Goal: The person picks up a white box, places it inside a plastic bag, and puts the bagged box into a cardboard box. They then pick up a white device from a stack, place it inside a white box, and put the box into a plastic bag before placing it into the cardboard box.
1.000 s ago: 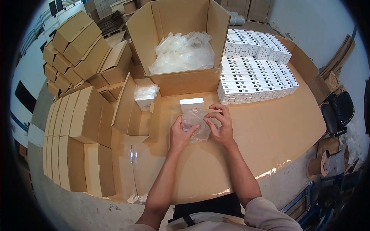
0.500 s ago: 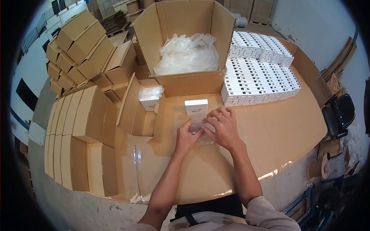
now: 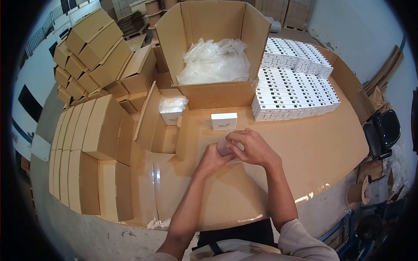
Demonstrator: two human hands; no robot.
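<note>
Between my two hands is a clear plastic bag [image 3: 224, 148], partly hidden by my fingers. My left hand [image 3: 212, 159] is closed round its left side. My right hand [image 3: 249, 147] pinches the bag from the right, fingers bent over its top. Just beyond my hands a small white box [image 3: 224, 121] with a red mark stands on the cardboard surface. To the left, an open brown carton [image 3: 153, 135] holds white boxes in clear plastic [image 3: 172, 109] at its far end.
A large open carton [image 3: 213, 95] with crumpled clear bags [image 3: 214, 61] stands beyond. Rows of white boxes [image 3: 296, 98] are stacked at right. Brown cartons [image 3: 102, 126] are piled at left. A black chair [image 3: 382, 132] stands off the right edge.
My hands have closed in round the plastic bag, which now shows as a narrower, more upright shape. The whole view has shifted slightly.
</note>
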